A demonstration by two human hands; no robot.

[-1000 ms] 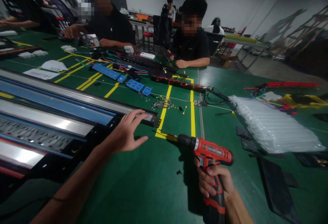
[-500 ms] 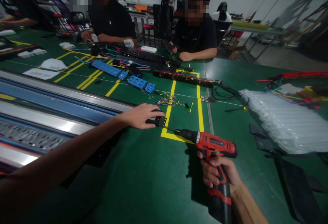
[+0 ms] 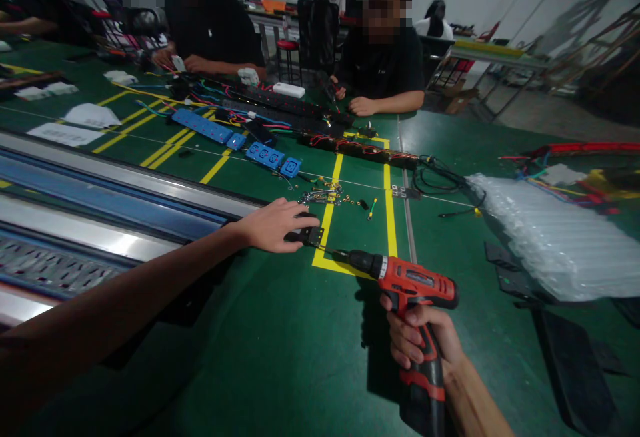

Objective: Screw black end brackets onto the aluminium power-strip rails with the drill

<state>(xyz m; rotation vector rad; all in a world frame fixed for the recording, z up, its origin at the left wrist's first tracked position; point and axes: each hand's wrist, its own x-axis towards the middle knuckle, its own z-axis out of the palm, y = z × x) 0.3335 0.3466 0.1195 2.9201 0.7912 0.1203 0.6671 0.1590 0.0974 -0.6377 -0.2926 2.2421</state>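
My right hand (image 3: 425, 337) is wrapped round the grip of a red and black power drill (image 3: 417, 281), whose long bit points left. The bit's tip meets or nearly meets a small black end piece (image 3: 313, 234) on a dark metal profile. My left hand (image 3: 275, 225) lies over that end, with fingers and thumb round the black piece. Beside it, long silver and blue profiles (image 3: 125, 207) run off to the left. Small screws and metal parts (image 3: 323, 195) lie loose just beyond my left hand.
Blue socket modules (image 3: 200, 125) and wired black strips (image 3: 360, 150) lie across the table. Bubble-wrapped goods (image 3: 555, 237) and black parts (image 3: 575, 363) are at the right. Two people work at the far side; one person's hand (image 3: 363, 106) rests on the table edge.
The drill and my right hand have shifted very slightly left. My left hand keeps its hold, and the view has moved a little.
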